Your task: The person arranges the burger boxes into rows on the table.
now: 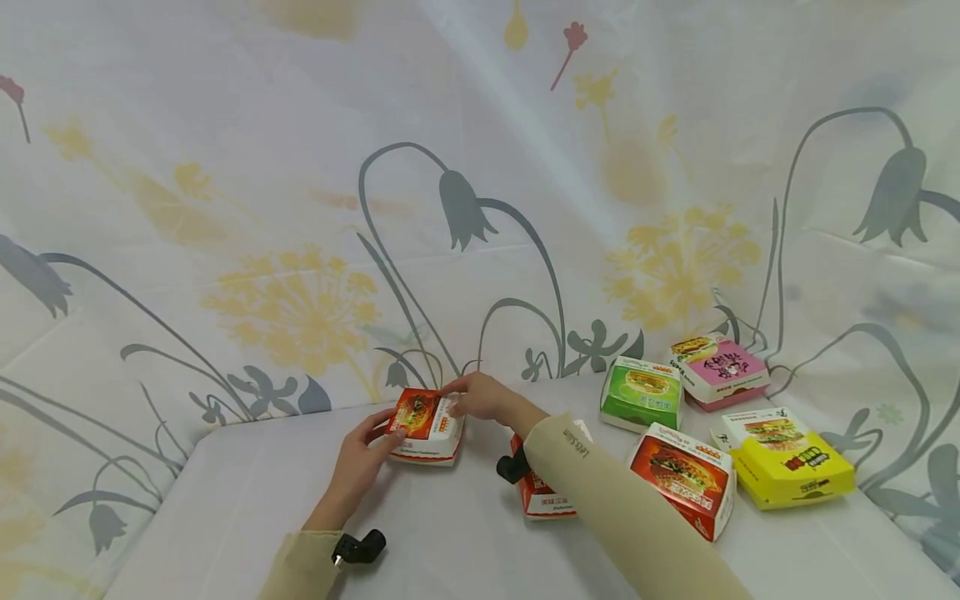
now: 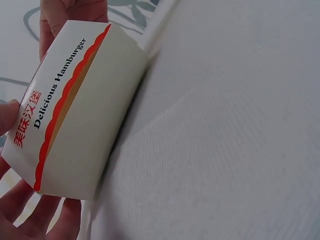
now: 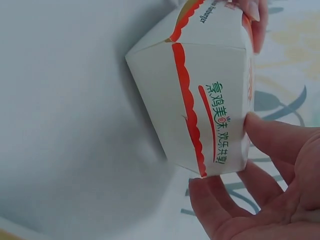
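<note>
A red-and-white hamburger box (image 1: 423,427) sits near the back edge of the table, with a hand at either side. My left hand (image 1: 365,454) holds its left end, thumb on the upper edge and fingers along the side. At the far right corner, my right hand (image 1: 486,398) grips the same box. The left wrist view shows the box (image 2: 75,115) closed, its front lettered "Delicious Hamburger". From the right wrist, the thumb presses the top edge while fingertips (image 3: 197,187) touch the far side. A second red box (image 1: 551,497) is partly hidden beneath my right forearm.
Right of my arm stand another red box (image 1: 682,471), a green box (image 1: 642,393), a pink box (image 1: 722,371) and a yellow box (image 1: 797,471). White cloth covers the table (image 1: 450,542). A flower-printed curtain (image 1: 465,100) rises behind it.
</note>
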Demonstrator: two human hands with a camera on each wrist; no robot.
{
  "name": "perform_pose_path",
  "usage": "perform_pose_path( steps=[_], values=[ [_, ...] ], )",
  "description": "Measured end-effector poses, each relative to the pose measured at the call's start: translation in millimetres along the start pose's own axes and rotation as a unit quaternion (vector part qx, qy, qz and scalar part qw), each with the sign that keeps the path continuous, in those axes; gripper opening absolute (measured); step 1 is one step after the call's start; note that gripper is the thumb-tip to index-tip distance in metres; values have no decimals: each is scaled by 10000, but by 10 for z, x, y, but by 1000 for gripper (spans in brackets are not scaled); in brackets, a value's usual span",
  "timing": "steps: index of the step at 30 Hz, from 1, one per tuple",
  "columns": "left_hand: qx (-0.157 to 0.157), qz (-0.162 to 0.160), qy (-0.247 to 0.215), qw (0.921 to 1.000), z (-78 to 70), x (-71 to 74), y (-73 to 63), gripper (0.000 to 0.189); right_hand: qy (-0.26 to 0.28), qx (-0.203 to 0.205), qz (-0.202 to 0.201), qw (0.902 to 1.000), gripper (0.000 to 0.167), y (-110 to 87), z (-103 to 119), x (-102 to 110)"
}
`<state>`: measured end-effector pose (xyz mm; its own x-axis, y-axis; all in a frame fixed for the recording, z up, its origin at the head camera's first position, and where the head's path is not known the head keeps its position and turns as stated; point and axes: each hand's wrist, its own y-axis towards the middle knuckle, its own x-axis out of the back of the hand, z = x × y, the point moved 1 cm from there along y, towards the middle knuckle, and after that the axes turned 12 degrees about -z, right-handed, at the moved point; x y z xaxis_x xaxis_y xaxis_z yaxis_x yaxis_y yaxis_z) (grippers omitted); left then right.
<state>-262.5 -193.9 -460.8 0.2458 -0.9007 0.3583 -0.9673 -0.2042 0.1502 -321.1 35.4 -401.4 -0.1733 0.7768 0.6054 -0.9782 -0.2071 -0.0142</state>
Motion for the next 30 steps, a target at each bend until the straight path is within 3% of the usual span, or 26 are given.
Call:
perform_pose_path(
  steps=[12, 18, 30],
  values=[
    [111, 105, -93, 9998, 85, 145, 56, 51, 69, -81, -315, 9994, 37, -63, 66, -156],
    [104, -117, -182, 9997, 129, 232, 99, 46, 192, -242, -645, 9974, 41, -109, 133, -298],
    [230, -390, -298, 9985, 151, 323, 131, 45, 1218, -495, -1117, 9850, 39, -240, 117, -481]
  ],
)
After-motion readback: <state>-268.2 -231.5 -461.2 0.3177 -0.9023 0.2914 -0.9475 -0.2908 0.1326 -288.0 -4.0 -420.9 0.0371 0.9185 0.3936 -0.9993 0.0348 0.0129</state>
